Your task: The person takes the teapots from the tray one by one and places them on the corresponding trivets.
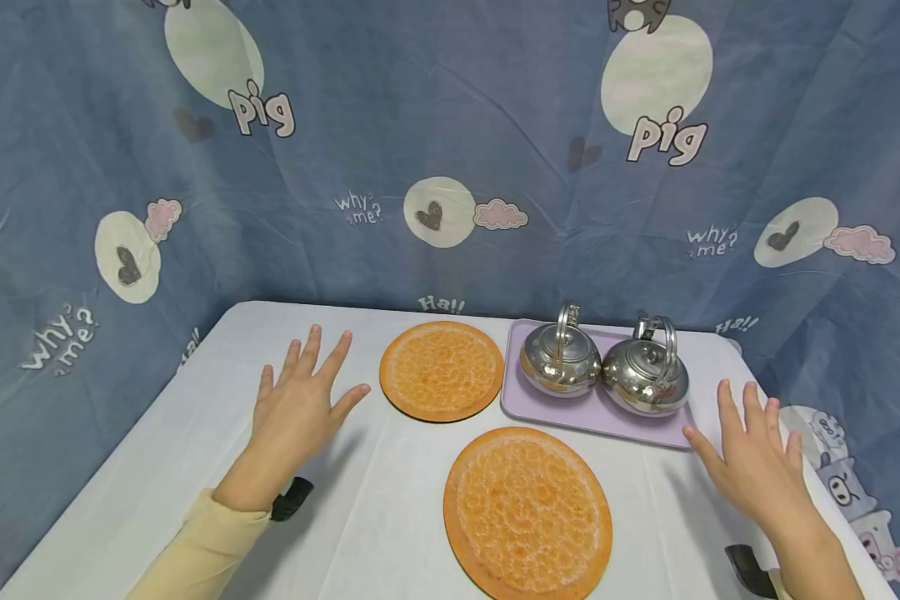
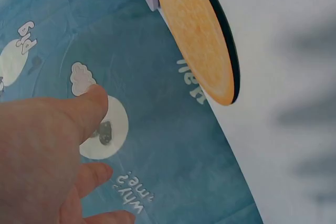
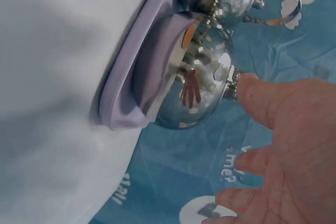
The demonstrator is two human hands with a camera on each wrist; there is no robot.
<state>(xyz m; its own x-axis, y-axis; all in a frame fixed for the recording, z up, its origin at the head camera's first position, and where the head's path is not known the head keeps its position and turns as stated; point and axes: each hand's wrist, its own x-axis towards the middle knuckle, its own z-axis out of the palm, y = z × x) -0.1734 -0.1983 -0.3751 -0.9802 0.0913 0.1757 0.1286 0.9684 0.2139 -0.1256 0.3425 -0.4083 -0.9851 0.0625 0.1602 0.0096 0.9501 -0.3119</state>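
Observation:
Fingers spread, my left hand (image 1: 296, 408) hovers over the left part of the table, holding nothing. Nearest to it lies a round orange mat (image 1: 441, 371) with a dark edge, farther back. My right hand (image 1: 753, 454) is likewise spread and bare, above the table's right side, its thumb close to the front right corner of a lilac tray (image 1: 592, 427). On that tray two shiny steel teapots with looped handles stand side by side, a left teapot (image 1: 561, 358) and a right teapot (image 1: 647, 377). A second, similar orange mat (image 1: 528, 512) lies nearer the front, between the hands.
A white cloth covers the table (image 1: 390, 500). Blue printed curtain (image 1: 465, 125) hangs close behind its back edge and along both sides. Dark straps sit at both wrists, the left strap (image 1: 292, 498) and the right strap (image 1: 750, 571).

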